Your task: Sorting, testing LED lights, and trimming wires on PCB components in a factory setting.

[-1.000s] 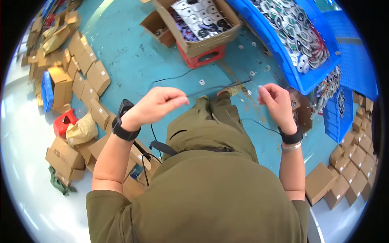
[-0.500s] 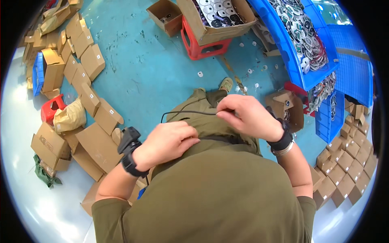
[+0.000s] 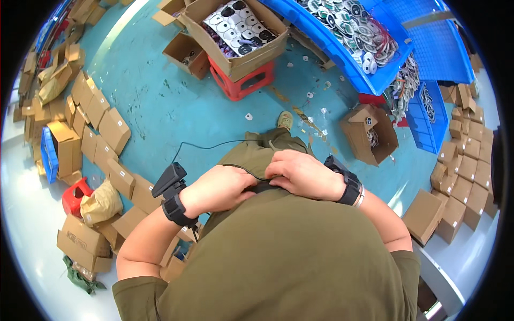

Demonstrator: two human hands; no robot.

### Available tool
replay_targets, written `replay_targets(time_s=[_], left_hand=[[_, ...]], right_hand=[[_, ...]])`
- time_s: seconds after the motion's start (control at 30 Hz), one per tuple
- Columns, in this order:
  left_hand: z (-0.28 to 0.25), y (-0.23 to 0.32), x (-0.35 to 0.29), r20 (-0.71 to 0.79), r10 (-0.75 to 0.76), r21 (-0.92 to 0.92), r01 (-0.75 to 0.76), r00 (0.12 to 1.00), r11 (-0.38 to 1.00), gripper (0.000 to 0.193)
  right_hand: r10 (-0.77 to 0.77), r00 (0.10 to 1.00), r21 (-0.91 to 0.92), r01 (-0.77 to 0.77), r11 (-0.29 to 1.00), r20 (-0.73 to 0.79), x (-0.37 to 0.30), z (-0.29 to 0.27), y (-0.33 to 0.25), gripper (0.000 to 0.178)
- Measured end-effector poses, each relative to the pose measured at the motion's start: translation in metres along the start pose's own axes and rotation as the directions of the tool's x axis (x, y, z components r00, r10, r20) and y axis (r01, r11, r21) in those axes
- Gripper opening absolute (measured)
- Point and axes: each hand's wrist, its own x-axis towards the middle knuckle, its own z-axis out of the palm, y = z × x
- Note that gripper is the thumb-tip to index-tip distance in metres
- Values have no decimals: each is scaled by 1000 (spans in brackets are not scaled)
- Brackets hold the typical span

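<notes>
Both hands are at my waist, in front of the olive shirt [image 3: 278,241] and trousers [image 3: 241,155]. My right hand [image 3: 306,175] pinches a black cable [image 3: 243,169] close to the dark waistband. The cable arcs leftward over the back of my left hand [image 3: 220,187]. That hand is closed against the waist, its fingertips tucked by the shirt hem; whatever they grip is hidden. A thinner stretch of dark cord [image 3: 206,147] loops out over the floor side. Each wrist wears a black strap with a device, the left device [image 3: 170,179] and the right device [image 3: 338,167].
A carton of round-holed white parts [image 3: 235,64] rests on a red stool [image 3: 241,85]. Blue bins [image 3: 375,80] heaped with parts stand at the right, near an open carton [image 3: 353,131]. Cardboard boxes [image 3: 115,131] line the left; stacked cartons [image 3: 460,176] fill the right.
My right hand has come down and left to the waist with the cable, closer to my left hand. The view has shifted, and the surroundings appear turned.
</notes>
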Motion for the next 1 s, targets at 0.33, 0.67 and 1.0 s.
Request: replay_targets(time_s=[0.33,0.67,1.0], left_hand=[[22,5,-3,-447,201,506,61,872,860,15],[23,10,-12,-501,427,690,48,753,722,12],[34,2,-13,-544,459,635,-13,702,772,9]], right_hand=[[58,998,-31,-58,998,-8,18,2,1,12],[59,921,-18,-56,998,384,28,-8,-2,30],[19,932,187,-93,978,362,22,0,11,22]])
